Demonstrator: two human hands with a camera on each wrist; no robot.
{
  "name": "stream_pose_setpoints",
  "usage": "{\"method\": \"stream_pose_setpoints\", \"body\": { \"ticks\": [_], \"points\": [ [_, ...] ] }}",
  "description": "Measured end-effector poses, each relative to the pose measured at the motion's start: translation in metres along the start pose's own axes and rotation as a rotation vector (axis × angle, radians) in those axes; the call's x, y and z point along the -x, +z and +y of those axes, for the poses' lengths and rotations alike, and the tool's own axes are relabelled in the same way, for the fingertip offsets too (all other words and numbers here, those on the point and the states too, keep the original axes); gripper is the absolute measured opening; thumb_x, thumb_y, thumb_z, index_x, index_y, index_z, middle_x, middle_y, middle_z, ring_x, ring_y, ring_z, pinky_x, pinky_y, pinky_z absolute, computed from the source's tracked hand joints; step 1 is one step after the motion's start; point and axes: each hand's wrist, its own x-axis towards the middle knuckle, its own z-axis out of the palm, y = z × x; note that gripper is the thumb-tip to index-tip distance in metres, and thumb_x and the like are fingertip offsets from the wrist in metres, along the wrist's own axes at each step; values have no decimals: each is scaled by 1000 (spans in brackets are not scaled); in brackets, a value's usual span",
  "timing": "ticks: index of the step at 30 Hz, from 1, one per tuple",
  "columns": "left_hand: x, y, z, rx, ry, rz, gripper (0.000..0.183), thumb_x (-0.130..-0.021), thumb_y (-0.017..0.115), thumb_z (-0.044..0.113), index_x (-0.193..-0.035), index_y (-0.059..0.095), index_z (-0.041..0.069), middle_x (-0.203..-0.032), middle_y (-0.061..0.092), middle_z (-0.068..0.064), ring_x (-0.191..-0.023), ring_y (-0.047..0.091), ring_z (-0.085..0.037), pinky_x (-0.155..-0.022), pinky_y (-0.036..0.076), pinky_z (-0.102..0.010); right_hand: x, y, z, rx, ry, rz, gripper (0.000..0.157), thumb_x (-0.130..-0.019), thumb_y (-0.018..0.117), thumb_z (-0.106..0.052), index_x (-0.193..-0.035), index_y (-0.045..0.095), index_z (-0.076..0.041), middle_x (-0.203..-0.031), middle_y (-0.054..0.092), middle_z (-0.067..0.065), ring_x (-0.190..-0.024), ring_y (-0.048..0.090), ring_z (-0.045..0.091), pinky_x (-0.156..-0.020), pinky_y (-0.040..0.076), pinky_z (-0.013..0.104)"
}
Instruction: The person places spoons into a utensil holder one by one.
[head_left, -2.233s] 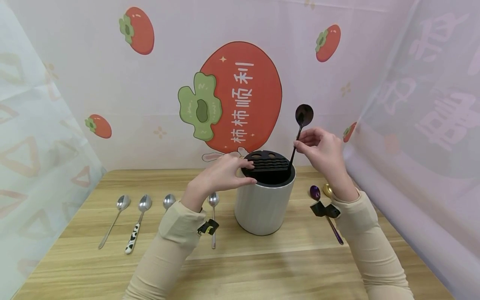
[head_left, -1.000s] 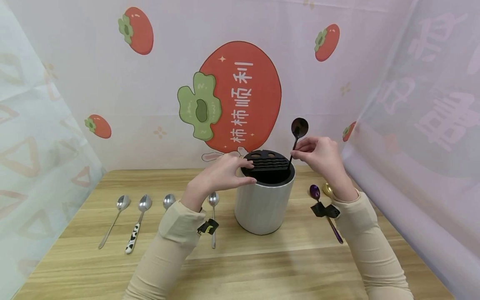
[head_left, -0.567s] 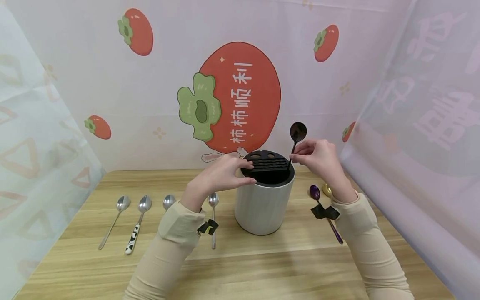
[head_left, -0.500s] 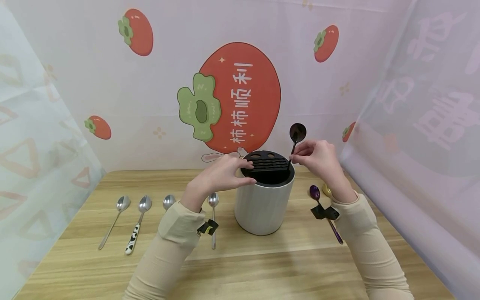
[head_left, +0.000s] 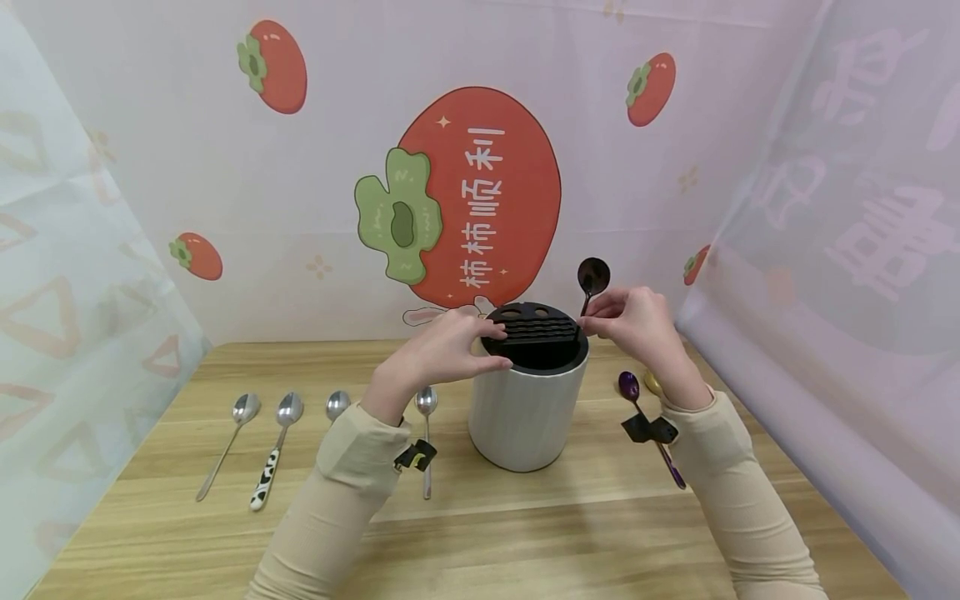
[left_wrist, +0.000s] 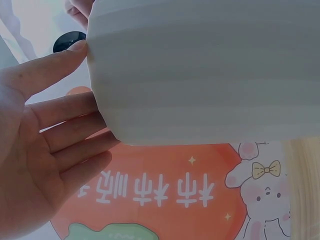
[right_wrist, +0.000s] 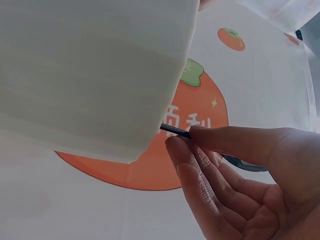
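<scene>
A white cylindrical utensil holder (head_left: 525, 425) with a black slotted insert (head_left: 536, 329) stands upright mid-table. My right hand (head_left: 633, 323) pinches the handle of a black spoon (head_left: 594, 277), round bowl up, its lower end inside the holder's right side. In the right wrist view, thumb and fingertips grip the thin handle (right_wrist: 175, 131) just outside the rim. My left hand (head_left: 446, 348) touches the holder's left rim, thumb at the front and fingers over the insert; the left wrist view shows these fingers (left_wrist: 75, 112) nearly straight against the wall.
Silver spoons lie left of the holder, among them a cow-print-handled spoon (head_left: 277, 450) and a plain spoon (head_left: 426, 404) close to the holder. At right lie a purple spoon (head_left: 629, 387) and a gold spoon (head_left: 652, 382), partly hidden by my right wrist. A printed backdrop stands behind.
The black spoon has moved down into the holder and slightly left, with my right hand lowering along with it. My left hand stays in place on the rim.
</scene>
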Motion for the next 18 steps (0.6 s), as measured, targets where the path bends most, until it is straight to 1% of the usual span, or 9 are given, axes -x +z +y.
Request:
{"method": "stream_pose_setpoints", "body": {
  "ticks": [8, 13, 16, 18],
  "points": [
    [0, 0, 0, 2, -2, -8, 45, -83, 70, 42, -117, 68, 14, -115, 68, 2, -111, 55, -16, -86, 51, -30, 1, 0, 2, -7, 15, -31, 15, -80, 75, -24, -83, 73, -10, -77, 74, 6, -63, 66, 9, -59, 48, 25],
    [0, 0, 0, 2, -10, -9, 44, -83, 70, 43, -117, 68, 14, -115, 68, 3, -111, 55, -16, -86, 50, -31, 2, -3, 4, -3, 49, -98, 15, -81, 74, -23, -85, 73, -9, -79, 74, 6, -63, 66, 9, -62, 50, 27],
    [0, 0, 0, 6, -12, -7, 44, -83, 70, 42, -117, 68, 14, -115, 68, 3, -112, 55, -17, -86, 51, -31, 2, -7, 7, -36, 69, -137, 13, -83, 72, -19, -90, 74, -8, -83, 74, 7, -65, 67, 8, -63, 53, 26],
    [0, 0, 0, 7, -13, -6, 44, -83, 70, 42, -117, 68, 14, -115, 68, 3, -112, 55, -16, -85, 51, -31, 3, -9, 9, -55, 77, -143, 13, -83, 72, -17, -93, 74, -8, -85, 74, 9, -66, 67, 8, -63, 53, 25]
  ]
}}
